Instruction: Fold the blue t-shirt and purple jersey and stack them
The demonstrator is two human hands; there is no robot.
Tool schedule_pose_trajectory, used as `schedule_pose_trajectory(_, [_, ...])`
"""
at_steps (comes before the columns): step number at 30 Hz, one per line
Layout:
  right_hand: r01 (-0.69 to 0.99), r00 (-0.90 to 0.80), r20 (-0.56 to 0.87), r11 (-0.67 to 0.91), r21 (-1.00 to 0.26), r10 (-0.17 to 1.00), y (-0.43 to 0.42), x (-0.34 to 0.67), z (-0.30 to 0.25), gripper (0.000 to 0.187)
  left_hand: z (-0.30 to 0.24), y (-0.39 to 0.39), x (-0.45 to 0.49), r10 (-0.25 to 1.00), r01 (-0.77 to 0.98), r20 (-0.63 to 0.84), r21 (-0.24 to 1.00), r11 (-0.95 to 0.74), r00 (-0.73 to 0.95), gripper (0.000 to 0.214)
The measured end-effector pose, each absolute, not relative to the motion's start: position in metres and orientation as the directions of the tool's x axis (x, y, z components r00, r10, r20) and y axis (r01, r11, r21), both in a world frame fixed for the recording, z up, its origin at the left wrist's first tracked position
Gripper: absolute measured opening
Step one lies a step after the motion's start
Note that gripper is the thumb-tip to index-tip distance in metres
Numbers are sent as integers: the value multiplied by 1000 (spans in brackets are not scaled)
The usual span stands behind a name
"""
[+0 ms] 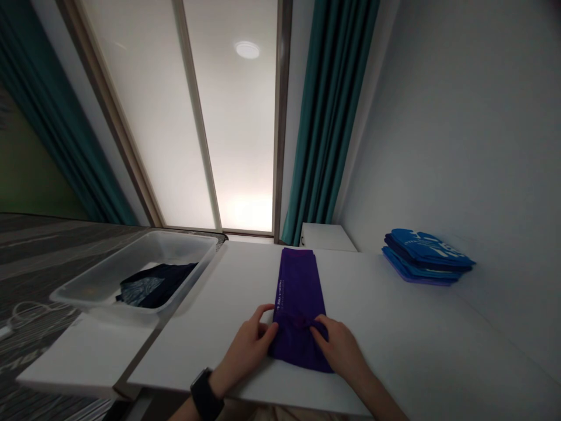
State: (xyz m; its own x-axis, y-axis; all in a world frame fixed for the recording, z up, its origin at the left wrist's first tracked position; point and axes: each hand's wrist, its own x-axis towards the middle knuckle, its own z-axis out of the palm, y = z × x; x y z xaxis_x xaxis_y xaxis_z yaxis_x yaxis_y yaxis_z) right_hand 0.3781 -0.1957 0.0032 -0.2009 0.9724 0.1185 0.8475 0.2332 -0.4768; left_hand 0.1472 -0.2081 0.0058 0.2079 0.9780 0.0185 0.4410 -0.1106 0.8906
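Observation:
A purple cloth item (pixel 302 286), folded into a long narrow strip with small pale print along its left side, lies on the white table in front of me. Whether it is a bag or a garment I cannot tell. My left hand (pixel 249 342) grips its left edge, thumb and fingers curled around the cloth. On the opposite edge, my right hand (pixel 337 345) pinches a bunched fold between thumb and fingers. The cloth is creased across between both hands, and its near end lies flat toward the table's front edge.
On the right of the table (pixel 381 339) sits a stack of folded blue and purple cloth items (pixel 427 257) with white print. A translucent plastic bin (pixel 188 280) holding dark cloth (pixel 162 283) stands at left. Behind the table is a white cabinet (pixel 326 237).

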Motion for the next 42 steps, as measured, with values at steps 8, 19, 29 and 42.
schedule_pose_trajectory(8, [946,-79,4,76,-316,997,-194,366,12,30,1,-220,152,973,696,114,682,-225,202,38])
schedule_pose_trajectory(19, [948,-172,111,195,-251,979,-235,372,-6,22,-1,-259,154,976,708,87,675,-205,199,23])
schedule_pose_trajectory(29, [837,-197,406,369,-404,893,-214,379,3,37,21,-246,150,969,640,203,728,-245,140,19])
schedule_pose_trajectory(42, [943,-80,9,79,-323,997,-148,364,8,24,8,-234,152,976,636,74,748,-190,205,41])
